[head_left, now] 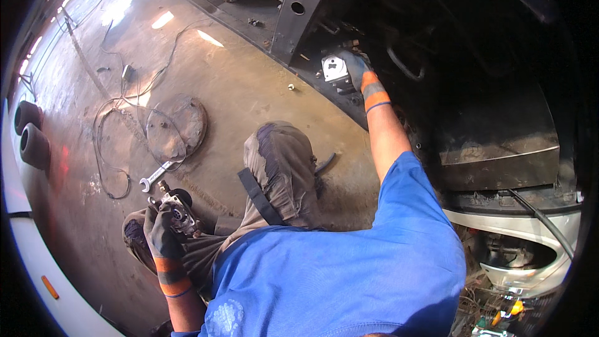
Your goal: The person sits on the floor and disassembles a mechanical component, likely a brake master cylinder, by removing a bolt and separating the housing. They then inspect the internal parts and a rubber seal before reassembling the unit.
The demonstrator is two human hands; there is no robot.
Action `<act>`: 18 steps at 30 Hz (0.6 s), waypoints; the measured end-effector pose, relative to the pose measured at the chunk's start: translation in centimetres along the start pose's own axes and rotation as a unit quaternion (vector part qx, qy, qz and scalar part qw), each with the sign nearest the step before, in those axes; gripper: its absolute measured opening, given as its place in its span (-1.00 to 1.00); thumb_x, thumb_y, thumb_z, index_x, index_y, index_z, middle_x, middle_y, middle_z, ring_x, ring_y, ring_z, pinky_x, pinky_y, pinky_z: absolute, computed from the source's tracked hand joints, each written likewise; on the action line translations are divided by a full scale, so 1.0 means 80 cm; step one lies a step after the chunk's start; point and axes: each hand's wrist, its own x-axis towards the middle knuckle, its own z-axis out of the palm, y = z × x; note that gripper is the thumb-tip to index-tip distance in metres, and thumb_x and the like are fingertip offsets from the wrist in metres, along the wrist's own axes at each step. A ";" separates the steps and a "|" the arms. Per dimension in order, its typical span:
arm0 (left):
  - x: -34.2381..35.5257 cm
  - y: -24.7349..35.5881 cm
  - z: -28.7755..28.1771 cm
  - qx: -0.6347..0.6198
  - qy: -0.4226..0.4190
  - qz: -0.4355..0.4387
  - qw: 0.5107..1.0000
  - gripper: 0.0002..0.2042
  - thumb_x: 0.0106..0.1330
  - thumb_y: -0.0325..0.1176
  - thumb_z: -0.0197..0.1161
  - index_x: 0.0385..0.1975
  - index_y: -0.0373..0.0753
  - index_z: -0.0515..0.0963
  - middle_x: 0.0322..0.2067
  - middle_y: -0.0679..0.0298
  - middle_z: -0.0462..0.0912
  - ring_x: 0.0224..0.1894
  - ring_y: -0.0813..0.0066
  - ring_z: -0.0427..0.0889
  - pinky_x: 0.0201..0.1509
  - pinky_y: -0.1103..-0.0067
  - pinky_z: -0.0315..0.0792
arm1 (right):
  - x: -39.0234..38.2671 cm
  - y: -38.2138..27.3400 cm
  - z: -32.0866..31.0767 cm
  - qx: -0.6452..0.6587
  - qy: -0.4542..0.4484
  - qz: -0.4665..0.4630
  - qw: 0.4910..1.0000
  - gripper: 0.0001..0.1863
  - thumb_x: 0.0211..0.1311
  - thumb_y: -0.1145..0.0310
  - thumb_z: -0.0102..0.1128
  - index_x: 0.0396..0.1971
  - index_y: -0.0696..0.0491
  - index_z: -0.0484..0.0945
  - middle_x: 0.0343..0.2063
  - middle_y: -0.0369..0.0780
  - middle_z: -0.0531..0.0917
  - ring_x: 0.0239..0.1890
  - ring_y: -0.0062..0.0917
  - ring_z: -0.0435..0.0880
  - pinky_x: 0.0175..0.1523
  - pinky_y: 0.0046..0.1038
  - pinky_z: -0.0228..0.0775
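Head view: gloved L hand [165, 232] has its grip pinching the edge of a round-holed metal part [183, 217] nr the L knee [133, 232]; gloved R hand [357, 70], arm stretched fwd, is against a silver-faced block [334, 70] w/ dark cutout, just R of a grey metal upright [304, 9], though whether that grip pinches the block or merely touches it isn't clear. On the floor [249, 87] nr L hand: wrench [155, 176], round metal disc [194, 126] & looped cable [95, 134], partly over the disc.
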 end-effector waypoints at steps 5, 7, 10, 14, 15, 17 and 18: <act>-0.004 -0.007 0.000 0.031 0.021 0.027 0.999 -0.78 0.39 -0.38 0.02 -0.13 -0.36 0.52 -0.35 0.32 0.58 -0.38 0.61 0.59 -0.30 0.66 0.50 | 0.068 0.022 -0.014 -0.230 0.068 -0.050 0.970 -0.32 0.16 -0.19 0.10 -0.02 0.14 0.62 -0.10 -0.10 0.68 -0.08 -0.39 0.61 0.01 -0.32 0.42; -0.008 -0.003 0.005 0.025 0.024 0.015 0.999 -0.78 0.39 -0.39 0.02 -0.12 -0.36 0.51 -0.34 0.31 0.59 -0.37 0.60 0.59 -0.30 0.66 0.50 | 0.068 0.015 -0.017 -0.218 0.043 -0.008 0.975 -0.28 0.15 -0.24 0.08 0.02 0.12 0.60 0.00 -0.06 0.65 0.02 -0.30 0.60 0.09 -0.28 0.40; -0.009 0.006 0.013 0.014 0.024 -0.005 1.000 -0.78 0.38 -0.40 0.01 -0.11 -0.37 0.51 -0.33 0.30 0.59 -0.37 0.59 0.60 -0.29 0.66 0.50 | 0.081 0.021 -0.019 -0.265 0.042 -0.004 0.963 -0.26 0.14 -0.25 0.08 0.04 0.12 0.58 0.03 -0.04 0.63 0.04 -0.26 0.60 0.11 -0.25 0.39; -0.008 0.008 0.018 -0.042 0.019 -0.033 0.998 -0.77 0.38 -0.41 0.00 -0.10 -0.37 0.50 -0.31 0.28 0.61 -0.36 0.59 0.61 -0.29 0.65 0.51 | 0.101 0.028 -0.024 -0.345 0.068 -0.018 0.936 -0.24 0.13 -0.26 0.08 0.08 0.12 0.55 0.07 -0.02 0.59 0.06 -0.21 0.59 0.14 -0.22 0.38; -0.007 0.007 0.018 -0.036 0.017 -0.030 0.999 -0.77 0.38 -0.41 -0.01 -0.09 -0.37 0.50 -0.31 0.28 0.61 -0.36 0.58 0.61 -0.29 0.65 0.51 | 0.105 0.031 -0.026 -0.362 0.076 -0.018 0.929 -0.23 0.13 -0.26 0.08 0.08 0.12 0.54 0.08 -0.01 0.59 0.07 -0.20 0.58 0.15 -0.21 0.38; -0.009 0.009 0.017 -0.023 0.021 -0.022 0.999 -0.76 0.37 -0.41 -0.01 -0.08 -0.38 0.50 -0.31 0.27 0.61 -0.36 0.58 0.61 -0.29 0.65 0.51 | 0.118 0.032 -0.020 -0.392 0.084 -0.025 0.916 -0.22 0.12 -0.27 0.08 0.10 0.13 0.53 0.09 0.00 0.57 0.08 -0.17 0.58 0.16 -0.19 0.37; -0.010 0.009 0.016 -0.011 0.024 -0.021 0.999 -0.75 0.37 -0.41 -0.01 -0.08 -0.38 0.49 -0.31 0.27 0.61 -0.36 0.58 0.60 -0.29 0.65 0.50 | 0.125 0.031 -0.018 -0.403 0.089 -0.026 0.911 -0.21 0.12 -0.27 0.08 0.11 0.13 0.52 0.10 0.01 0.56 0.09 -0.16 0.57 0.17 -0.19 0.37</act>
